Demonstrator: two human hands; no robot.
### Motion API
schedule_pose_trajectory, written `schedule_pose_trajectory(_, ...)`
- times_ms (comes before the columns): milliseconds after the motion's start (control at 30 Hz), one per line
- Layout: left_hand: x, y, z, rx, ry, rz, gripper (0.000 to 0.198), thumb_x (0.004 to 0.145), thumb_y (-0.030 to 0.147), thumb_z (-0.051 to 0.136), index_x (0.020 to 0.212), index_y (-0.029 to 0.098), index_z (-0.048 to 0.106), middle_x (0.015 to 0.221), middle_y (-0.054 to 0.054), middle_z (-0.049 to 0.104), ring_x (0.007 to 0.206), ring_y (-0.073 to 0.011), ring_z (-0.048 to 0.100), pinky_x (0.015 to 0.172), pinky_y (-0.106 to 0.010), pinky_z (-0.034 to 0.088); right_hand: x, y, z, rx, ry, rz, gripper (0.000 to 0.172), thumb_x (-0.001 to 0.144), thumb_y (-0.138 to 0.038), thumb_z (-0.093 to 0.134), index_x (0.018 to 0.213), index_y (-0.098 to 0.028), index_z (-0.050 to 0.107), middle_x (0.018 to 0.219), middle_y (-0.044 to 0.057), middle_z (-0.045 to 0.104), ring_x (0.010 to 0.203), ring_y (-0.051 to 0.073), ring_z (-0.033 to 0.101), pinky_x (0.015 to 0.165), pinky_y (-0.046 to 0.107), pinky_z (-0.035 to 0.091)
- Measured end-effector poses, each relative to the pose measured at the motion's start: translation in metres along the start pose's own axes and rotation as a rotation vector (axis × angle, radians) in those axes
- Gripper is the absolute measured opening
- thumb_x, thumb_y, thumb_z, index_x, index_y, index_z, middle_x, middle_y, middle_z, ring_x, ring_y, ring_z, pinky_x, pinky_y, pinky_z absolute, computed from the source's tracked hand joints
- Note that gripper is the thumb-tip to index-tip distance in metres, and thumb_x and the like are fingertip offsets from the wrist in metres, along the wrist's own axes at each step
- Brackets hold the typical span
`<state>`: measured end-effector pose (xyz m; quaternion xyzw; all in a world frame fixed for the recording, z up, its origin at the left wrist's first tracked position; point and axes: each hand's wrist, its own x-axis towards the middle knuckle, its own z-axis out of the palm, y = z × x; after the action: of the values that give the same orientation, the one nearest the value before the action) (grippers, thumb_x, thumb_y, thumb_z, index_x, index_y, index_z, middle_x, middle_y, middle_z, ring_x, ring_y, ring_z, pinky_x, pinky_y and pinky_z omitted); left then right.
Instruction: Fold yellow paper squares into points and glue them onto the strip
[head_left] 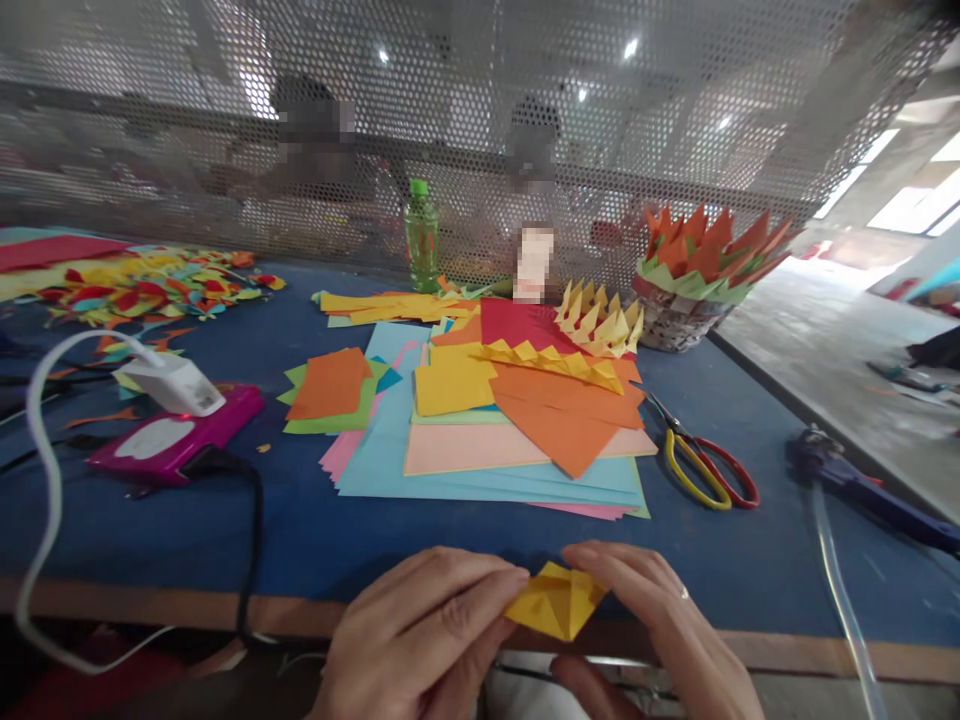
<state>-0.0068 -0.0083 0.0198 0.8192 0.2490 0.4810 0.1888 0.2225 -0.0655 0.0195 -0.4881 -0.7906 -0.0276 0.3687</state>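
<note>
A small piece of folded yellow paper is held at the table's front edge, with creases and pointed corners showing. My left hand pinches its left corner between thumb and fingers. On the right side, the fingers of my right hand rest against the paper's upper right edge, the thumb lower down and apart from it. Just beyond lies a stack of coloured sheets, topped by yellow squares, orange paper and a strip of folded yellow points.
Scissors and a glue gun lie to the right. At the back stand a green bottle, a yellow paper ring and a basket-like paper piece. A magenta power strip with cables sits left, before paper scraps.
</note>
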Motion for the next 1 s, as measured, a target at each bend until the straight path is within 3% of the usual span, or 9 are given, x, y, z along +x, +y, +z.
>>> schedule_pose_trajectory(133, 0.011, 0.004, 0.002, -0.27, -0.08, -0.197, 0.029, 0.093, 0.001, 0.059, 0.11, 0.021, 0.073, 0.096, 0.0, 0.074, 0.082, -0.0083, 0.071, 0.075, -0.014, 0.059, 0.011, -0.002, -0.002, 0.1, -0.019, 0.026, 0.029, 0.093, -0.011, 0.063, 0.12, -0.019, 0.058, 0.093, 0.002, 0.074, 0.081, 0.01, 0.072, 0.076, 0.013, 0.058)
schedule_pose_trajectory(233, 0.017, 0.003, 0.003, -0.344, -0.13, -0.369, 0.027, 0.097, 0.012, 0.058, 0.109, 0.03, 0.075, 0.089, 0.005, 0.074, 0.074, -0.008, 0.072, 0.062, -0.012, 0.059, 0.015, -0.002, -0.004, 0.124, -0.043, 0.098, 0.023, 0.095, -0.014, 0.061, 0.116, -0.023, 0.059, 0.09, -0.002, 0.073, 0.075, 0.008, 0.07, 0.071, 0.011, 0.056)
schedule_pose_trajectory(300, 0.02, -0.001, 0.005, -0.278, -0.096, -0.418, 0.026, 0.096, 0.019, 0.063, 0.115, 0.033, 0.074, 0.095, 0.005, 0.077, 0.082, -0.0105, 0.075, 0.065, -0.013, 0.061, 0.016, 0.0, -0.003, 0.125, -0.067, 0.152, 0.017, 0.097, -0.019, 0.06, 0.113, -0.025, 0.059, 0.089, -0.003, 0.072, 0.074, 0.007, 0.069, 0.069, 0.011, 0.056)
schedule_pose_trajectory(500, 0.024, -0.015, 0.016, -0.032, -0.064, -0.275, 0.024, 0.095, 0.014, 0.064, 0.113, 0.029, 0.07, 0.104, 0.008, 0.078, 0.091, -0.0057, 0.074, 0.085, -0.009, 0.054, 0.016, 0.011, 0.005, 0.116, -0.13, 0.196, 0.01, 0.099, -0.018, 0.055, 0.104, -0.024, 0.061, 0.093, 0.001, 0.069, 0.086, 0.012, 0.066, 0.074, 0.02, 0.056)
schedule_pose_trajectory(600, 0.024, -0.017, 0.02, 0.05, -0.084, -0.241, 0.02, 0.096, 0.014, 0.06, 0.11, 0.027, 0.066, 0.101, 0.007, 0.077, 0.089, -0.0074, 0.073, 0.082, -0.014, 0.053, 0.019, 0.015, 0.007, 0.094, -0.125, 0.17, 0.01, 0.097, -0.015, 0.056, 0.098, -0.024, 0.062, 0.099, 0.003, 0.068, 0.094, 0.016, 0.063, 0.079, 0.025, 0.056)
schedule_pose_trajectory(767, 0.026, -0.015, 0.018, 0.121, -0.16, -0.182, 0.016, 0.097, 0.01, 0.055, 0.093, 0.024, 0.061, 0.082, 0.006, 0.068, 0.075, -0.0112, 0.064, 0.071, -0.023, 0.048, 0.023, 0.017, 0.007, 0.094, -0.101, 0.175, 0.019, 0.097, -0.014, 0.057, 0.111, -0.026, 0.063, 0.1, 0.002, 0.068, 0.096, 0.016, 0.06, 0.08, 0.027, 0.055)
schedule_pose_trajectory(1000, 0.022, -0.015, 0.016, 0.184, -0.195, -0.063, 0.02, 0.096, 0.004, 0.05, 0.094, 0.018, 0.064, 0.092, -0.002, 0.065, 0.085, -0.0162, 0.057, 0.077, -0.03, 0.047, 0.019, 0.02, 0.008, 0.056, -0.079, 0.078, 0.024, 0.094, -0.005, 0.057, 0.104, -0.023, 0.069, 0.1, 0.004, 0.067, 0.099, 0.016, 0.057, 0.083, 0.025, 0.054)
